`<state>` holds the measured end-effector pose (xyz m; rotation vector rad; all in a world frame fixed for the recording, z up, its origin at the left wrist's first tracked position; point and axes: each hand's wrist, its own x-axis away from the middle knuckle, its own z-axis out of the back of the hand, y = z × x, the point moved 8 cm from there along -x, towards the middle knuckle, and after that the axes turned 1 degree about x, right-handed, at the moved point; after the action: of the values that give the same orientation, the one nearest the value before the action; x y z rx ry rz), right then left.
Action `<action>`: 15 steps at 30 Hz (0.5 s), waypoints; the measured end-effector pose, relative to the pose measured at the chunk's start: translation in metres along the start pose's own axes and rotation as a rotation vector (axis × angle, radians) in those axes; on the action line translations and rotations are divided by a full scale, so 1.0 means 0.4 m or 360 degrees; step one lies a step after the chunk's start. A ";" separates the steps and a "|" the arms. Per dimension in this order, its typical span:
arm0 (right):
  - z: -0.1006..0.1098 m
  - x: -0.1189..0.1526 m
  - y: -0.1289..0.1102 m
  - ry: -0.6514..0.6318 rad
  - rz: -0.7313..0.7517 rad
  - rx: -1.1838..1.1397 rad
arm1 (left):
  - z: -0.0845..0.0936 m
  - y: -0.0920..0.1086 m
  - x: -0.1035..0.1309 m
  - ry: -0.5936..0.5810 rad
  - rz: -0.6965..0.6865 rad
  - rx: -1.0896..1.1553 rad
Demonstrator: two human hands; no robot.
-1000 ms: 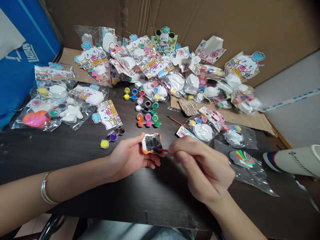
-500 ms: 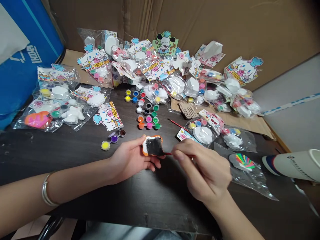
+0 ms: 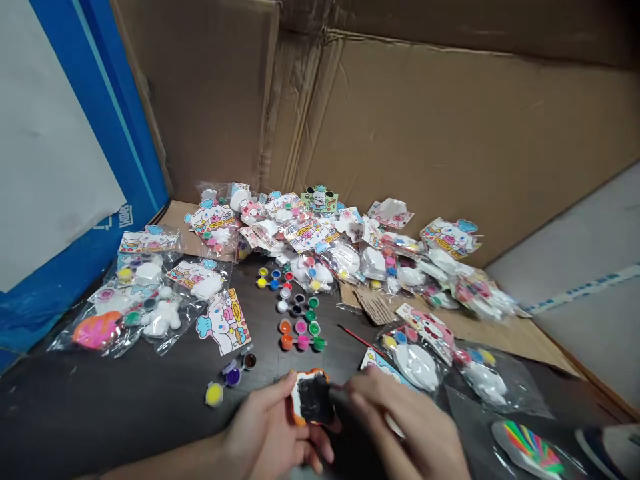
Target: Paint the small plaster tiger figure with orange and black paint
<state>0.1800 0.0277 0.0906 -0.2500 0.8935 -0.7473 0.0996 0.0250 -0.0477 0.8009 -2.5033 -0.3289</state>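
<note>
My left hand (image 3: 270,427) is closed around the edge of a small plaster figure (image 3: 315,401), its thumb on the upper left rim and its fingers underneath. The figure has an orange outer edge, a white border and a black painted middle. My right hand (image 3: 407,423) pinches a thin paintbrush (image 3: 337,387), its tip at the right edge of the black area; motion blurs it. Beyond the hands stand paint pots in rows, among them a pink pot (image 3: 303,342) and a white pot (image 3: 283,306). A yellow pot (image 3: 214,395) and a purple pot (image 3: 233,377) lie left of the figure.
Many bagged plaster kits (image 3: 345,260) are heaped along a cardboard wall (image 3: 425,133). A second red-handled brush (image 3: 356,336) lies on the dark table (image 3: 150,393). A striped, multicoloured piece (image 3: 533,447) and a paper cup (image 3: 617,448) are at the right.
The view has tilted upward, so hands and table things sit lower in the picture. The brush tip has moved up along the figure's right side. Both hands keep their hold.
</note>
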 end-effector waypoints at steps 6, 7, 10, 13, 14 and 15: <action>-0.012 -0.109 0.168 0.0103 -0.0568 -0.0126 | -0.015 0.013 0.013 -0.0011 -0.0068 0.0034; -0.035 -0.126 0.188 0.0031 -0.0582 -0.0094 | -0.017 0.013 0.013 -0.0024 -0.0075 0.0041; -0.093 -0.156 0.218 -0.0099 -0.0487 0.0045 | -0.017 0.011 0.012 -0.0072 -0.0069 0.0068; -0.128 -0.157 0.230 -0.0163 -0.0458 0.0066 | -0.017 0.013 0.013 -0.0140 -0.0084 0.0084; -0.134 -0.154 0.231 -0.0178 -0.0460 0.0067 | -0.018 0.015 0.014 -0.0159 -0.0091 0.0085; -0.137 -0.152 0.232 -0.0188 -0.0464 0.0067 | -0.019 0.016 0.015 -0.0174 -0.0089 0.0082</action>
<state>0.1580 0.1418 0.0486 -0.3881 0.7363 -1.0096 0.0963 0.0260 -0.0366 0.8971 -2.6039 -0.3372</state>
